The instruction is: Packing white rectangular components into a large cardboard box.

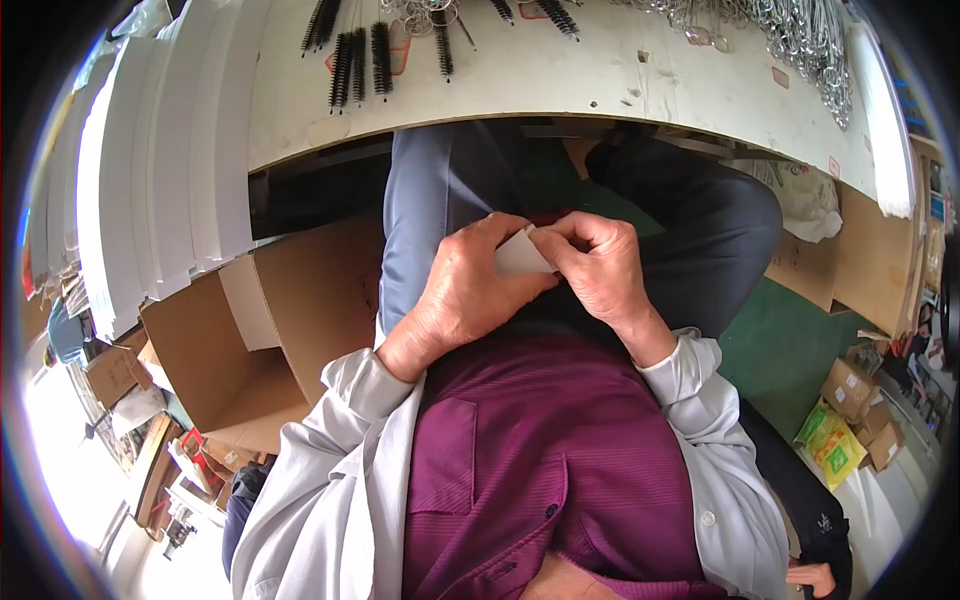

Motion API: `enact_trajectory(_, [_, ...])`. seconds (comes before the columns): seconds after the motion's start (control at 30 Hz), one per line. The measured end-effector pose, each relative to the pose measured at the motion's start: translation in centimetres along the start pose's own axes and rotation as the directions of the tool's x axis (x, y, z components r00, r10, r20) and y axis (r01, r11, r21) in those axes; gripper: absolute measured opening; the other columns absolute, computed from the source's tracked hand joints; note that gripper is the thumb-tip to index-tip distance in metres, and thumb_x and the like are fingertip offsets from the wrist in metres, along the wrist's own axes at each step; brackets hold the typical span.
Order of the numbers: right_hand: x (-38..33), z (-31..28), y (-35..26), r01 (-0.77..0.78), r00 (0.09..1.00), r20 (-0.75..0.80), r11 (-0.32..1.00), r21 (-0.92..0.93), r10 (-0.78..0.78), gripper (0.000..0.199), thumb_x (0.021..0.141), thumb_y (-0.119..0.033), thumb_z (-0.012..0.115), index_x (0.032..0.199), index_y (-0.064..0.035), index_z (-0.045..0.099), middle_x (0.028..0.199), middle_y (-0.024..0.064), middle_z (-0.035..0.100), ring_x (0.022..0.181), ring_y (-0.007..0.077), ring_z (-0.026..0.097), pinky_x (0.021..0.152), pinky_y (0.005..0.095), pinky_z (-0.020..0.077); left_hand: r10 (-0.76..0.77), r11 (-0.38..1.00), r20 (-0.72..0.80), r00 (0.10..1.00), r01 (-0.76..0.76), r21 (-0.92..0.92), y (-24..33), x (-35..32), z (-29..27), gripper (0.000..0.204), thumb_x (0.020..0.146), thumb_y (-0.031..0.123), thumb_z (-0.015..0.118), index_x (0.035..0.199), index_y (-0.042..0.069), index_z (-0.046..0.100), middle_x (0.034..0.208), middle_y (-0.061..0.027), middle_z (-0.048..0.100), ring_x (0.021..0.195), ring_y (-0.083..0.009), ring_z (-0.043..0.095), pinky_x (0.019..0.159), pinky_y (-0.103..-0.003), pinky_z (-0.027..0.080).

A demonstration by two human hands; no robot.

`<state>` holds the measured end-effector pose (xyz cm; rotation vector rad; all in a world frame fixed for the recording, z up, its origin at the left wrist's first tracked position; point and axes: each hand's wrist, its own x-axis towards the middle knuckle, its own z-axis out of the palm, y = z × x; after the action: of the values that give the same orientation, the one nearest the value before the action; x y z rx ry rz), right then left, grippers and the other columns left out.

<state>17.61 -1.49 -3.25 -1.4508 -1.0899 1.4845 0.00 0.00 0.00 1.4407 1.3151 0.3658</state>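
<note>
Over my lap, my left hand is closed around a small white piece that looks like a little card box or folded card. My right hand pinches at the upper right edge of that same piece, thumb and forefinger together. The two hands nearly touch, and my fingers hide part of the piece, so I cannot tell its full shape. Past my knees, black-bristled bottle brushes lie on the whitish table.
A heap of shiny wire loops hangs at the table's right end. Tall white stacks stand at the left, above an open cardboard box. More cardboard leans at the right, with small cartons and a yellow-green bag below.
</note>
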Motion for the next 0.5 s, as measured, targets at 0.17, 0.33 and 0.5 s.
enact_trajectory(0.17, [0.0,1.0,0.2,0.049,0.999,0.017,0.994,-0.094,-0.048,0.019,0.092,-0.014,0.073,0.084,0.004,0.074,0.07,0.0059,0.072,0.064,0.0064,0.063,0.057,0.0243,0.0499,0.197,0.967,-0.116,0.974,-0.173,0.189,-1.0,-0.7,0.3,0.054,0.072,0.019,0.082,0.119,-0.001,0.062,0.108,-0.0214,0.069,0.098,-0.0385,0.069,0.085,-0.043,0.057])
enact_trajectory(0.33, [-1.2,1.1,0.6,0.167,0.984,0.061,0.986,-0.015,-0.166,0.023,0.094,-0.014,0.071,0.109,0.0033,0.072,0.088,0.0102,0.075,0.079,0.0094,0.067,0.07,0.0261,0.0538,0.257,0.942,-0.179,0.95,-0.204,0.267,-1.5,-0.5,0.7,0.055,0.072,0.02,0.08,0.119,-0.001,0.062,0.106,-0.0213,0.069,0.097,-0.0381,0.069,0.084,-0.044,0.057])
enact_trajectory(0.5, [-2.0,0.9,0.9,0.034,0.969,0.23,0.975,0.219,-0.086,0.051,0.099,-0.022,0.067,0.142,0.0002,0.053,0.116,0.0129,0.071,0.104,0.0137,0.066,0.089,0.0284,0.0528,0.267,0.946,-0.182,0.946,-0.221,0.238,-1.2,-0.4,0.2,0.058,0.071,0.02,0.081,0.121,-0.001,0.061,0.106,-0.021,0.069,0.096,-0.038,0.069,0.084,-0.044,0.057])
